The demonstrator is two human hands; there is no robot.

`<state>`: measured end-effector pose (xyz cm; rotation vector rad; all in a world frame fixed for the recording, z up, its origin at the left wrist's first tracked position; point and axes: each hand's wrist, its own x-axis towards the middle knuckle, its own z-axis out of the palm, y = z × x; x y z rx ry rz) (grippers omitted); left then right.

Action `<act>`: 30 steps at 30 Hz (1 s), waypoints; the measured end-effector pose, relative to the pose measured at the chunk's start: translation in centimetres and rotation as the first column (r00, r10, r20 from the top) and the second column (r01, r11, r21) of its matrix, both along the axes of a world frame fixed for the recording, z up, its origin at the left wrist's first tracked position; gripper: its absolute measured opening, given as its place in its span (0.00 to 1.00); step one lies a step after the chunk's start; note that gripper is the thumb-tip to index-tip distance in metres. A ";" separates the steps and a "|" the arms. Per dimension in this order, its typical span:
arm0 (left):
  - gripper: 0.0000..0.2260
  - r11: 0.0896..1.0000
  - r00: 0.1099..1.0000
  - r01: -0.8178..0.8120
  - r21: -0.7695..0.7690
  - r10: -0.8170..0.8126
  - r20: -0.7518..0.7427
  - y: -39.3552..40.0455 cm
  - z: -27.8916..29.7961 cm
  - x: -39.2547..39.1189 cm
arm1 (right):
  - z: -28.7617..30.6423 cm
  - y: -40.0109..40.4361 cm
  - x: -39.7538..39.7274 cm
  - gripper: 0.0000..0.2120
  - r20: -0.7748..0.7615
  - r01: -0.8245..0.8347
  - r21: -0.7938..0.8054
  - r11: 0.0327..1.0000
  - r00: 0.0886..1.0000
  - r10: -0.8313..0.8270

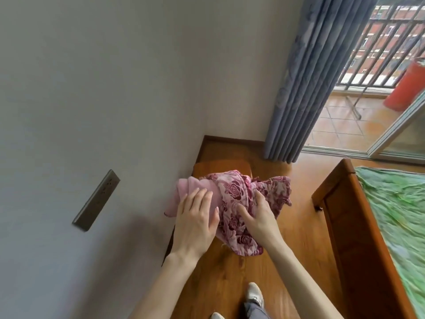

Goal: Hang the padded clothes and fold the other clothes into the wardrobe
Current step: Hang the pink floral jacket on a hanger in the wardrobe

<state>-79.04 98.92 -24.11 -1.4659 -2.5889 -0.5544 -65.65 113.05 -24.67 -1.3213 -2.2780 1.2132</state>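
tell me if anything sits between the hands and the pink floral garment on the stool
Nothing does. The left hand lies flat on the garment's plain pink part, and the right hand grips the pink floral garment directly. No wardrobe is in view.

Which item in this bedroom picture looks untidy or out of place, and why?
The pink floral garment is bunched, not folded, on the wooden stool, its edge hanging over. The left hand lies flat on it; the right hand gathers the cloth.
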 end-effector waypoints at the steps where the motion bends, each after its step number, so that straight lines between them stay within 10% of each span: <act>1: 0.27 1.000 1.000 0.012 -0.015 -0.012 0.004 0.5 -0.3 -0.8 | -0.6 0.6 -0.9 0.43 0.018 0.009 -0.009 1.000 1.000 -0.009; 7: 0.21 0.999 1.000 0.021 -0.043 -0.021 0.012 2.9 -1.9 -3.2 | -4.6 2.5 -4.8 0.47 0.089 0.082 -0.133 0.988 0.993 -0.071; 13: 0.21 0.996 0.999 0.046 -0.075 -0.044 0.019 4.4 -2.9 -4.1 | -6.5 3.6 -6.0 0.13 0.058 0.110 -0.102 0.989 0.993 -0.105; 18: 0.21 0.994 0.998 0.064 -0.083 -0.061 0.028 6.5 -2.8 -5.1 | -5.8 4.6 -6.0 0.04 -0.071 0.082 -0.260 0.962 0.992 -0.104; 30: 0.31 0.971 0.973 0.205 -0.128 -0.187 0.139 13.5 -3.0 -6.0 | 4.3 11.3 -4.4 0.14 -0.273 -0.079 -0.541 0.837 0.958 -0.087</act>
